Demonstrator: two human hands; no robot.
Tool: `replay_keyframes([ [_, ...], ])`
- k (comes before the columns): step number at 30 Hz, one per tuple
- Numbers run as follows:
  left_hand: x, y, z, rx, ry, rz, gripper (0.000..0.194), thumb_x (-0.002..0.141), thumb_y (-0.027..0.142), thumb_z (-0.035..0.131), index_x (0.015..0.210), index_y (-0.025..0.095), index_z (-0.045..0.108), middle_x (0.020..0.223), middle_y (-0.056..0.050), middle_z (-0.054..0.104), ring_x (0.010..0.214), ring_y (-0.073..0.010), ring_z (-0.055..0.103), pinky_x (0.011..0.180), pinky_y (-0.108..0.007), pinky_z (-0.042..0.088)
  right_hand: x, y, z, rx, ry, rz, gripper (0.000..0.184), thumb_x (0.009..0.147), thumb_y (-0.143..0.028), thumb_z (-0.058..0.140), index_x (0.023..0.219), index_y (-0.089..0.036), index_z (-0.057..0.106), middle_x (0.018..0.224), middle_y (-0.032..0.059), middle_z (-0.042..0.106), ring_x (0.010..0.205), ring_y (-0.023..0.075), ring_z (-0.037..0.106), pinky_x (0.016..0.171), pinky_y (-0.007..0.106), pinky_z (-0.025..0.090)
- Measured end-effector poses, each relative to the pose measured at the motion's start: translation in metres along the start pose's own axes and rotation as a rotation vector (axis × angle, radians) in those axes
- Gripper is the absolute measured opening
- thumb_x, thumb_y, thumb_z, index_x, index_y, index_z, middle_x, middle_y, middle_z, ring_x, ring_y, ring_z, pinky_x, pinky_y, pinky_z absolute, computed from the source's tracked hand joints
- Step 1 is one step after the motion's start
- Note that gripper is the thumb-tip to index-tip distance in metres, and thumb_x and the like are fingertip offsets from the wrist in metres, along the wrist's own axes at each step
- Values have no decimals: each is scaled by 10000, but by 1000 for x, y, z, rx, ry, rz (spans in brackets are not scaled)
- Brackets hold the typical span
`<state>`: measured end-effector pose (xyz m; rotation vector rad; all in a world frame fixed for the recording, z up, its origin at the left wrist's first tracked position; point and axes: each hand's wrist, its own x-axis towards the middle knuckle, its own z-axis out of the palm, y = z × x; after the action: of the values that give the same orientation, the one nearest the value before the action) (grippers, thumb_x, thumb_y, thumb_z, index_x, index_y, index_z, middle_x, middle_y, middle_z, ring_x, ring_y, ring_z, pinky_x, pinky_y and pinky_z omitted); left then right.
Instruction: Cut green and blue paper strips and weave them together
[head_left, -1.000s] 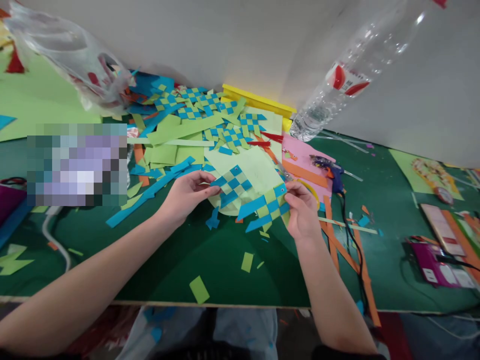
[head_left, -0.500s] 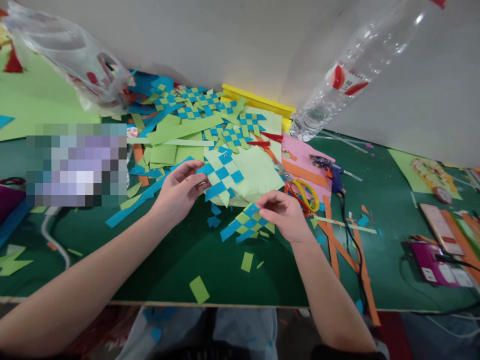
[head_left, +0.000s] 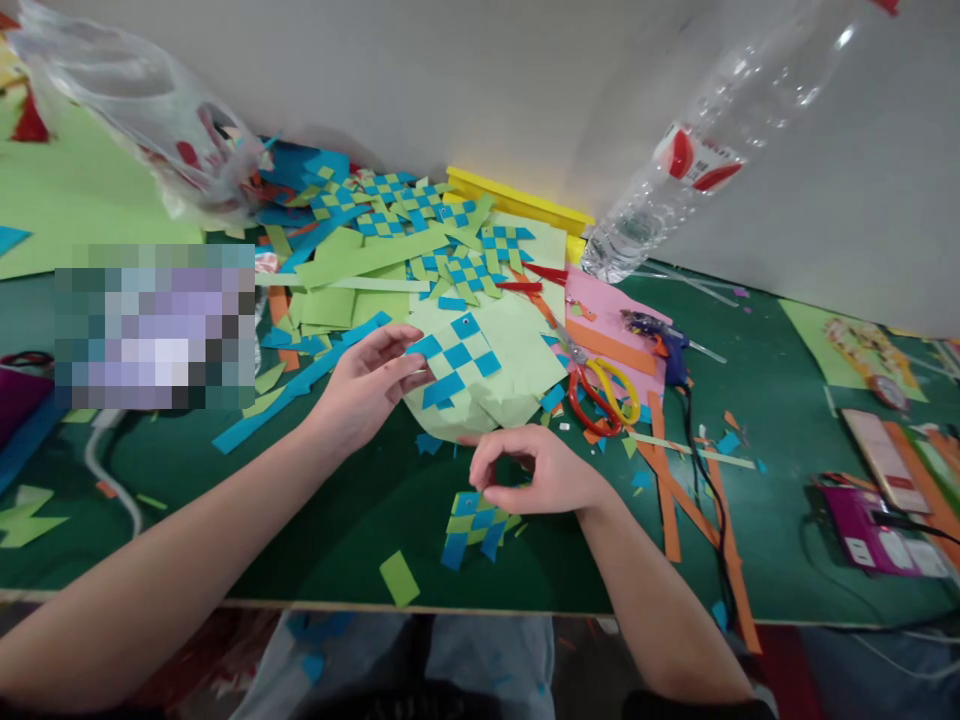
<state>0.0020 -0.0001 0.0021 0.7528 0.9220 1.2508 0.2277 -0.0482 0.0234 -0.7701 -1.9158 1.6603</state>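
My left hand (head_left: 375, 380) pinches the left corner of a woven paper fish (head_left: 457, 357) in blue and pale green, with a small eye near its top. This fish is over a pale green paper sheet (head_left: 529, 345). Lower down, my right hand (head_left: 551, 468) has thumb and forefinger curled into a loop. Their tips close on the upper edge of a smaller woven fish (head_left: 474, 525) in blue and yellow-green, also with an eye. Its blue tail strips point toward the table's front edge. The fingertips partly cover its head.
More woven fish (head_left: 469, 270) and green strips pile up behind. Scissors (head_left: 600, 395), a glue gun (head_left: 660, 340) with a cable and orange strips (head_left: 664, 490) lie at right. A plastic bottle (head_left: 675, 190) leans on the wall. A pixelated object (head_left: 157, 330) is at left.
My right hand has moved down and left with the smaller fish, nearer the table's front edge. The larger fish in my left hand has shifted slightly right and down.
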Motion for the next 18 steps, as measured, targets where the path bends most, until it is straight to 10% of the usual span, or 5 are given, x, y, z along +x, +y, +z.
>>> replay_keyframes([
  [8, 6, 8, -2, -94, 152, 87, 233, 679, 133, 756, 877, 209, 660, 789, 29, 658, 757, -105, 640, 713, -230, 530, 1, 2, 0, -35, -63, 33, 113, 785, -206, 621, 883, -232, 672, 801, -20, 677, 707, 121, 631, 806, 330, 560],
  [18, 16, 15, -15, -87, 448, 216, 287, 674, 125, 740, 897, 212, 581, 699, 44, 586, 761, -102, 601, 742, -256, 480, 1, 5, 0, -92, -39, 24, 103, 795, -204, 617, 882, -232, 664, 791, -32, 666, 705, 114, 619, 1012, 405, 474],
])
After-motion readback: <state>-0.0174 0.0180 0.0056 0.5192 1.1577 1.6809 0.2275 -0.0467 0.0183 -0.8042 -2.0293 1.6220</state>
